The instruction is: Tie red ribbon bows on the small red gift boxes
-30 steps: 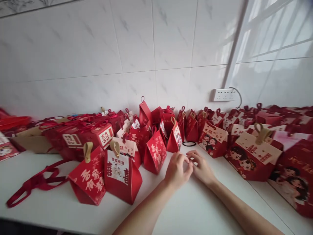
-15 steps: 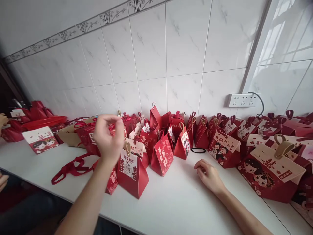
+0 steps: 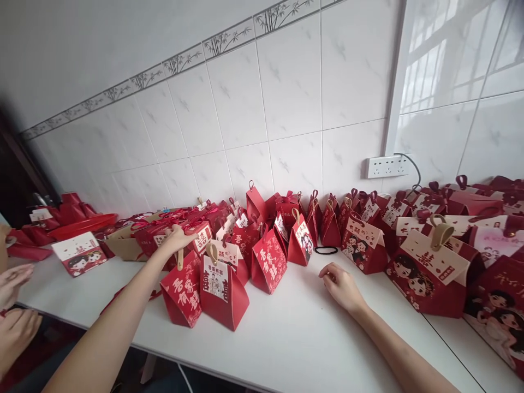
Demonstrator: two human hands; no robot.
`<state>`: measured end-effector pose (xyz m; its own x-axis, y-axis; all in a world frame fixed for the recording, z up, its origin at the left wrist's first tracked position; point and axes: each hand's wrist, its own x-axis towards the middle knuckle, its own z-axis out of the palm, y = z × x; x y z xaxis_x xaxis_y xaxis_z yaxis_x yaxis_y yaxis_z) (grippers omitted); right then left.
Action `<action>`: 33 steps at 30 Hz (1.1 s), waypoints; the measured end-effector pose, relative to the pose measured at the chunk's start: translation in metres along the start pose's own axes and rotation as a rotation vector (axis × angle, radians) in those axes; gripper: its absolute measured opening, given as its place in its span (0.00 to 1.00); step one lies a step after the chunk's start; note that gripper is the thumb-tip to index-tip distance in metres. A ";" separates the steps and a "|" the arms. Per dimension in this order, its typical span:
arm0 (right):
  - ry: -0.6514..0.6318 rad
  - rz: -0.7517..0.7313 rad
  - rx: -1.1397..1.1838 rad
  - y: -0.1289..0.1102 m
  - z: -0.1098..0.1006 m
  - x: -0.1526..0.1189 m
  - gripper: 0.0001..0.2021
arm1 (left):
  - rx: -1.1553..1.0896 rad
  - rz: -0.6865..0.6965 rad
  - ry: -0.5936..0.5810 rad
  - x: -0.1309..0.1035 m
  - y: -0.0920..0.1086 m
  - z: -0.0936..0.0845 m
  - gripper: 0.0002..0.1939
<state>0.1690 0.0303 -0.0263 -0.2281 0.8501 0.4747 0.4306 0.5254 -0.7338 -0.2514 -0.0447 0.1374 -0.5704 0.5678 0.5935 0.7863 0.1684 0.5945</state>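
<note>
My left hand (image 3: 179,240) reaches in among the red gift boxes on the left. Its fingertips meet the edge of a red gift box with a white front (image 3: 203,238); the grip itself is partly hidden. Just in front of my left forearm, a red box with white lettering (image 3: 183,289) stands beside a box with a picture of a couple (image 3: 216,281). My right hand (image 3: 339,284) rests on the white table (image 3: 286,338), fingers curled in and nothing seen in them. A black ring-shaped band (image 3: 326,250) lies beyond it.
Rows of red gift boxes (image 3: 268,262) stand along the tiled wall (image 3: 295,93). Larger boxes (image 3: 426,273) crowd the right side. At far left are another person's hands (image 3: 18,327), a cream-and-red box (image 3: 79,254) and a red tray (image 3: 84,224). A power strip (image 3: 388,167) is on the wall.
My left hand has come down from mid-air onto the boxes. The view has shifted left, bringing the other person's hands further into sight. My right hand stays resting on the table.
</note>
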 end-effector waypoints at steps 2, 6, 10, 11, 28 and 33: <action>-0.010 -0.005 -0.001 -0.001 0.000 0.000 0.09 | 0.116 -0.106 -0.082 -0.002 0.008 -0.004 0.28; -0.042 -0.053 0.008 -0.003 0.003 0.000 0.10 | 0.252 -0.040 -0.121 -0.008 0.037 -0.012 0.30; -0.028 -0.108 0.033 -0.005 0.006 0.000 0.10 | 0.178 0.388 0.150 -0.016 0.085 -0.021 0.34; -0.022 -0.120 0.044 -0.006 0.007 0.000 0.09 | 0.095 0.502 0.238 -0.021 0.101 -0.022 0.37; 0.150 0.126 0.663 0.022 -0.014 0.014 0.26 | -0.748 0.480 -0.308 -0.236 0.145 0.208 0.52; 0.127 0.261 0.815 0.027 -0.016 0.020 0.25 | -0.985 0.242 -0.646 -0.215 0.133 0.195 0.41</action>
<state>0.1904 0.0607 -0.0286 -0.0886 0.9622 0.2576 -0.3156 0.2182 -0.9235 0.0219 0.0130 -0.0172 0.0124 0.8461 0.5330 0.1769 -0.5264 0.8316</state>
